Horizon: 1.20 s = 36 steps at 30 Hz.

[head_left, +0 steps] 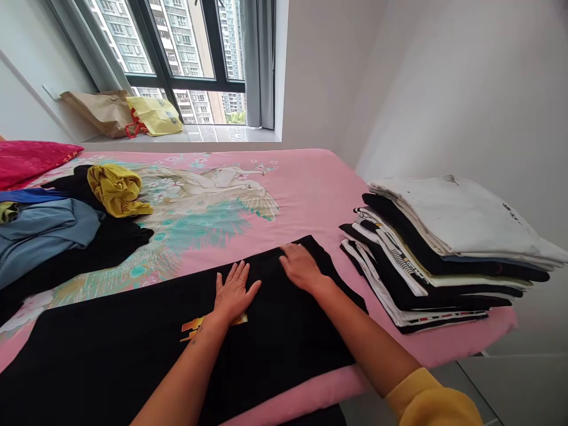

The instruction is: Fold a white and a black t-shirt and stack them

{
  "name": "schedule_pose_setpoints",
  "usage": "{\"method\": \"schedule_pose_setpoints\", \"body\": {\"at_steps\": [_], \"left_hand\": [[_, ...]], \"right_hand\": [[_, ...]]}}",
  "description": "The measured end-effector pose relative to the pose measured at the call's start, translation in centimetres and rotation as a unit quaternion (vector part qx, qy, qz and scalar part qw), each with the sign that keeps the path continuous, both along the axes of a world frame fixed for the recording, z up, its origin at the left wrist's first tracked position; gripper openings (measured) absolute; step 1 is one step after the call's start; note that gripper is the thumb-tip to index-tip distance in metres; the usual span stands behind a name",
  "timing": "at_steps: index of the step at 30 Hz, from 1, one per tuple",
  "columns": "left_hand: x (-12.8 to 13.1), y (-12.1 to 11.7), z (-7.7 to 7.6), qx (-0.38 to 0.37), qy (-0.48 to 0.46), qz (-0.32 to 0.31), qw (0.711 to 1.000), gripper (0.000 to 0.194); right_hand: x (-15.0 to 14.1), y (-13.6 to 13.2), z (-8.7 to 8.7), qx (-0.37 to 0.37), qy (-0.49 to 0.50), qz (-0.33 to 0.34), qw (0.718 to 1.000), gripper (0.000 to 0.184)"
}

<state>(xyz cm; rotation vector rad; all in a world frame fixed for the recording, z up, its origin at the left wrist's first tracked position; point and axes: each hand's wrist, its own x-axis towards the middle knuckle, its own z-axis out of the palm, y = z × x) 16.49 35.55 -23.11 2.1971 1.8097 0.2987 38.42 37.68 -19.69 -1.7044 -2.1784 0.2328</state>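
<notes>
A black garment, perhaps a T-shirt, lies spread flat along the near side of the bed. Part of an orange and yellow print shows on it, partly covered by my left forearm. My left hand rests flat on the black cloth, fingers spread. Further right, my right hand presses on the cloth near its far edge, fingers stretched out. Neither hand grips anything. Some of the garment runs out of view at the lower left.
A tall stack of folded clothes stands at the bed's right edge. Crumpled clothes, among them a yellow garment, lie at the left on the pink bedsheet. Paper bags sit on the windowsill. A red pillow is at far left.
</notes>
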Motion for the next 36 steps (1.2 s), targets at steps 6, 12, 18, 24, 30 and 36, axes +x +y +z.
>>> {"method": "schedule_pose_setpoints", "body": {"at_steps": [6,12,18,24,30,36], "left_hand": [[-0.1,-0.1,0.2,-0.007,-0.003,0.001,1.000,0.069],[-0.1,0.0,0.2,-0.022,-0.027,0.006,0.999,0.070],[-1.6,-1.3,1.5,-0.071,-0.013,-0.042,0.997,0.066],[-9.9,-6.3,1.9,-0.015,0.060,-0.066,0.996,0.064],[-25.1,-11.0,2.0,-0.010,0.149,0.088,0.985,0.063],[-37.1,-15.3,1.3,0.011,0.091,0.268,0.959,0.066]], "right_hand": [[1.6,1.6,-2.6,-0.154,-0.085,-0.107,0.979,0.062],[2.2,1.4,-0.6,-0.136,-0.092,-0.173,0.971,0.062],[-4.8,-5.3,-2.1,-0.069,-0.109,-0.067,0.989,0.066],[-5.2,-8.0,-5.7,-0.050,-0.154,-0.088,0.983,0.074],[-4.9,-8.1,-6.1,-0.050,-0.172,-0.097,0.979,0.073],[-8.3,-8.7,-4.7,-0.065,-0.175,-0.123,0.975,0.067]]}}
